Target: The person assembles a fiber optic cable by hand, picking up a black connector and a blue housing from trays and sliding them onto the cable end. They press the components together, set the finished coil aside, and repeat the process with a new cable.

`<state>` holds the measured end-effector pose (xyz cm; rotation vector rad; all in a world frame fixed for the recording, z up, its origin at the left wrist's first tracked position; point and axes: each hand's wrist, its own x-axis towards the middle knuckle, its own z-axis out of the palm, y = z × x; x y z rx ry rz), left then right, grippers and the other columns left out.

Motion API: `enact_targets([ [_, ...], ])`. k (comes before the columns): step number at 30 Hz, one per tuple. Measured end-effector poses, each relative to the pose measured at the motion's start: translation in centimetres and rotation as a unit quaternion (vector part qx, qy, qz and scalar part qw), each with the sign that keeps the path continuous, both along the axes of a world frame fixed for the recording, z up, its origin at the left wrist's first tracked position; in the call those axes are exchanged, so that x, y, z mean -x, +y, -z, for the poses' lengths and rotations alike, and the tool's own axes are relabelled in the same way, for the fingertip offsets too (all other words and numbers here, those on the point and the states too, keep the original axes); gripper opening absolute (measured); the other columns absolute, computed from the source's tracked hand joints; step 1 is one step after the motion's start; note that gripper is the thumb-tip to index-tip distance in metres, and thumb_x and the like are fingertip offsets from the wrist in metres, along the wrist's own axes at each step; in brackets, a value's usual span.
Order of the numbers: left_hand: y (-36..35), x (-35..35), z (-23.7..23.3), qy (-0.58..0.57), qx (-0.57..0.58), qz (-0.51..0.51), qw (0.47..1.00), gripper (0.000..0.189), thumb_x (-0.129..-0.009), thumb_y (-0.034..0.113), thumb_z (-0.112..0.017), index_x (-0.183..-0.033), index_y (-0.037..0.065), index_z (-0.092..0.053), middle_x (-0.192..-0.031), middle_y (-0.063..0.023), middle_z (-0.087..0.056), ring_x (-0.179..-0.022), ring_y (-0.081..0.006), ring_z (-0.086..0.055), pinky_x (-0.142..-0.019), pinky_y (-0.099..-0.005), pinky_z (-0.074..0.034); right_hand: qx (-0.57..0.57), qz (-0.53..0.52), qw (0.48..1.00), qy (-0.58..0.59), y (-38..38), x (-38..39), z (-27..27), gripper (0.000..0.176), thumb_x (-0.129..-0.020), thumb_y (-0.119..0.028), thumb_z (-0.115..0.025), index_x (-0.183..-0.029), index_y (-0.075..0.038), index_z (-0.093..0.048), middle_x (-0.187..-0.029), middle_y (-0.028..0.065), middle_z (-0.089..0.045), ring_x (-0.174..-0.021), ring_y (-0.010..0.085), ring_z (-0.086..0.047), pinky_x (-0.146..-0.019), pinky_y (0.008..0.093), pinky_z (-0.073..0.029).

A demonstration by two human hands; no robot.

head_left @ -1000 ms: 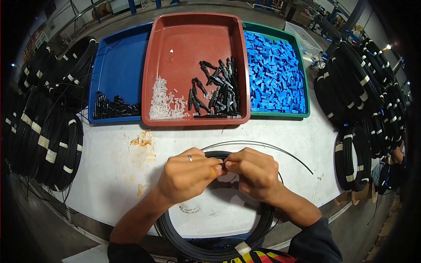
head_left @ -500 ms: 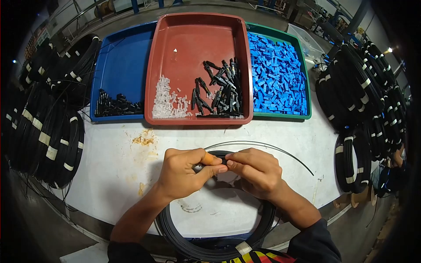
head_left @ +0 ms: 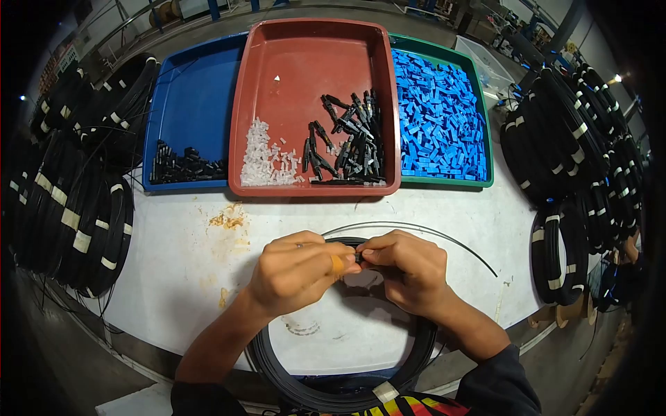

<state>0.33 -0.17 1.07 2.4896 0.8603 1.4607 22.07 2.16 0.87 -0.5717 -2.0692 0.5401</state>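
My left hand [head_left: 295, 274] and my right hand [head_left: 411, 267] meet fingertip to fingertip above the far side of a black cable coil [head_left: 260, 353]. Both are closed in a pinch on a small black piece [head_left: 359, 256], mostly hidden by the fingers; its exact kind does not show. An orange band wraps one finger of my left hand. The coil lies at the table's near edge, with a strip of pale tape [head_left: 385, 392] round it. From it a loose cable end [head_left: 458, 251] arcs out to the right over the table.
A red tray [head_left: 316, 191] holds clear pieces and black connector parts. Beside it stand a blue tray [head_left: 186, 186] with black parts and a green tray [head_left: 488, 139] full of blue pieces. Taped cable coils [head_left: 83, 229] are stacked at left, more coils [head_left: 555, 145] at right.
My left hand has turned, its fingers now lying over the small black piece where thumb and finger pinched it before. My right fingers have shifted slightly. The coil stays put.
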Motion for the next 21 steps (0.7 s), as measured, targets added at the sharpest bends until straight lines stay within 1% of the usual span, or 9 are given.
enact_targets([
  [5,-0.9,-0.8,-0.3,-0.125,0.264,-0.035,0.956,0.015,-0.076,0.003,-0.087,-0.080,-0.001,-0.073,-0.077,-0.0125,-0.076,-0.069,-0.0225,-0.074,-0.064,-0.0300,-0.058,-0.136,0.024,0.989,-0.054,-0.3,0.2,-0.7,0.020,-0.066,0.006,-0.071,-0.084,0.005,-0.064,-0.092,0.0170,-0.069,-0.073,0.0289,-0.068,-0.061,0.0372,-0.056],
  [6,-0.8,-0.8,-0.3,-0.124,0.264,-0.036,0.956,0.015,-0.076,0.003,-0.087,-0.080,-0.001,-0.073,-0.077,-0.0125,-0.076,-0.069,-0.0225,-0.074,-0.064,-0.0300,-0.058,-0.161,0.024,0.985,-0.065,-0.3,0.3,-0.8,0.018,-0.067,0.004,-0.071,-0.083,0.005,-0.063,-0.091,0.0172,-0.068,-0.071,0.0286,-0.067,-0.060,0.0376,-0.055],
  [9,-0.4,-0.8,0.1,-0.117,0.215,0.002,0.970,0.013,-0.078,0.000,-0.084,-0.079,-0.001,-0.072,-0.080,-0.0115,-0.077,-0.066,-0.0227,-0.072,-0.065,-0.0309,-0.058,-0.164,0.022,0.984,-0.065,-0.3,0.4,-1.0,0.018,-0.066,0.004,-0.071,-0.080,0.005,-0.061,-0.089,0.0162,-0.067,-0.069,0.0275,-0.065,-0.058,0.0378,-0.054],
  [11,-0.1,-0.6,0.3,-0.034,0.052,0.017,0.998,0.011,-0.077,-0.004,-0.080,-0.077,-0.002,-0.070,-0.082,-0.0133,-0.076,-0.066,-0.0225,-0.070,-0.065,-0.0318,-0.058,-0.143,0.018,0.988,-0.053,-0.3,0.3,-0.9,0.019,-0.064,0.007,-0.071,-0.079,0.004,-0.060,-0.089,0.0149,-0.067,-0.068,0.0267,-0.064,-0.057,0.0376,-0.053],
  [12,0.1,-0.6,0.3,-0.034,0.053,0.017,0.998,0.011,-0.077,-0.004,-0.080,-0.077,-0.002,-0.070,-0.082,-0.0133,-0.076,-0.066,-0.0225,-0.070,-0.065,-0.0318,-0.058,-0.080,0.023,0.995,-0.059,-0.4,0.1,-0.8,0.021,-0.062,0.010,-0.070,-0.080,0.003,-0.061,-0.089,0.0147,-0.069,-0.070,0.0268,-0.066,-0.059,0.0371,-0.055],
  [14,0.3,-0.7,0.0,0.059,-0.110,0.000,0.992,0.010,-0.075,-0.004,-0.077,-0.075,-0.003,-0.068,-0.084,-0.0165,-0.073,-0.068,-0.0221,-0.069,-0.064,-0.0320,-0.057,-0.016,0.029,0.997,-0.065,-0.5,0.0,-0.6,0.024,-0.060,0.013,-0.070,-0.081,0.003,-0.062,-0.090,0.0144,-0.070,-0.071,0.0270,-0.068,-0.060,0.0366,-0.056],
  [19,-0.1,-0.7,-0.7,0.134,-0.180,-0.035,0.974,0.010,-0.076,-0.005,-0.079,-0.076,-0.004,-0.070,-0.082,-0.0162,-0.074,-0.071,-0.0250,-0.073,-0.065,-0.0334,-0.057,0.208,-0.019,0.978,0.025,-0.1,0.0,0.0,0.032,-0.060,0.017,-0.067,-0.089,0.005,-0.065,-0.092,0.0175,-0.074,-0.083,0.0322,-0.075,-0.073,0.0365,-0.061],
  [20,0.0,-0.6,-0.5,0.089,-0.121,-0.028,0.988,0.011,-0.075,-0.004,-0.081,-0.077,-0.003,-0.070,-0.081,-0.0150,-0.074,-0.070,-0.0245,-0.073,-0.064,-0.0330,-0.057,0.209,-0.020,0.977,0.025,0.0,0.0,0.1,0.032,-0.060,0.017,-0.067,-0.089,0.005,-0.065,-0.092,0.0175,-0.074,-0.083,0.0322,-0.075,-0.073,0.0365,-0.061],
  [21,0.1,-0.5,-0.3,0.043,-0.061,-0.023,0.997,0.012,-0.074,-0.004,-0.082,-0.078,-0.002,-0.071,-0.081,-0.0138,-0.075,-0.070,-0.0240,-0.073,-0.063,-0.0327,-0.057,0.128,-0.018,0.991,0.018,0.3,0.1,0.1,0.033,-0.059,0.017,-0.068,-0.091,0.005,-0.065,-0.093,0.0177,-0.073,-0.082,0.0320,-0.074,-0.072,0.0365,-0.061],
])
